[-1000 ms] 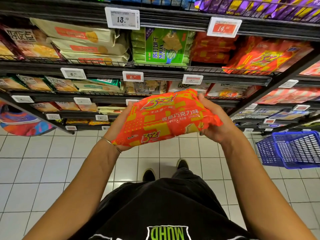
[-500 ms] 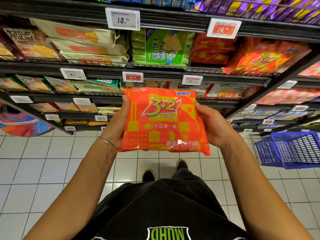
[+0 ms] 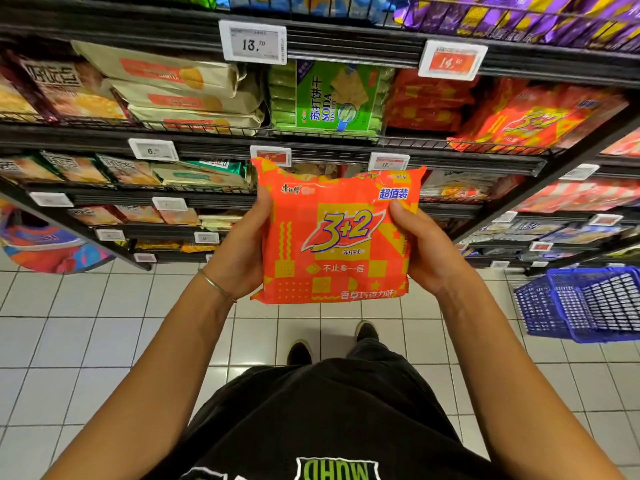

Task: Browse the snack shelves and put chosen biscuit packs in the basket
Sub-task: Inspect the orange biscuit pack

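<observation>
Biscuit pack (image 3: 332, 237) seems chosen: my left hand (image 3: 239, 252) and right hand (image 3: 427, 252) grip its two sides; dropping it into the basket (image 3: 588, 306), right of them, remains.

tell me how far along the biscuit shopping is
Done: one orange 3+2 pack is off the shelf. In hand: left hand and right hand grip its sides. Left: putting it in the blue basket at the right, where no pack shows.

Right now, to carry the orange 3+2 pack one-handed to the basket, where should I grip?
Probably its right side edge, coming from the right: the flat pack is held upright, the right hand pinches that edge, and the blue basket sits on that side.
</observation>
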Demonstrator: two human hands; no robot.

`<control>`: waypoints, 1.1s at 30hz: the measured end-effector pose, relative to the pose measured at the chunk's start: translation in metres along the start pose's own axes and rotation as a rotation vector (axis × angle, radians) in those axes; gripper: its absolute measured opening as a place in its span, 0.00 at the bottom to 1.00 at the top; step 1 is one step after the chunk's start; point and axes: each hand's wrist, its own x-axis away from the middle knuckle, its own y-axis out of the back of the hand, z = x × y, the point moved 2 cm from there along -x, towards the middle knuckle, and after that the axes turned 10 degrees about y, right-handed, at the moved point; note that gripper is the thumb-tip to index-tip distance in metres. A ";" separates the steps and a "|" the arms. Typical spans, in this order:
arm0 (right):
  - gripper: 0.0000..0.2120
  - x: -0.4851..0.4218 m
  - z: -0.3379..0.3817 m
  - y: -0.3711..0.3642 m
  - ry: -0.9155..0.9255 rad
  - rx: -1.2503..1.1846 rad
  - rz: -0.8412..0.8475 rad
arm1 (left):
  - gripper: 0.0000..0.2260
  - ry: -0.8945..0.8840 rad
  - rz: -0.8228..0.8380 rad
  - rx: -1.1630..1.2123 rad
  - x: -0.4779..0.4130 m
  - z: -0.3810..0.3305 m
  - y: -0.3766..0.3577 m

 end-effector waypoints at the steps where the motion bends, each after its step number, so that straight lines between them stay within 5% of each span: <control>1: 0.25 0.001 0.001 0.000 0.016 0.009 0.015 | 0.40 0.006 0.012 -0.060 0.000 0.000 0.000; 5: 0.37 0.003 0.007 -0.003 0.046 0.020 0.099 | 0.43 -0.084 -0.057 -0.238 -0.004 0.005 0.004; 21: 0.19 0.007 0.013 -0.010 0.112 0.080 0.027 | 0.34 -0.120 -0.118 -0.140 -0.004 0.007 0.000; 26: 0.21 0.007 0.015 -0.012 0.081 0.138 0.020 | 0.19 -0.070 -0.169 -0.126 -0.006 0.012 0.002; 33: 0.18 0.007 0.012 -0.011 -0.039 -0.051 -0.007 | 0.26 0.114 -0.053 0.053 -0.006 0.015 0.005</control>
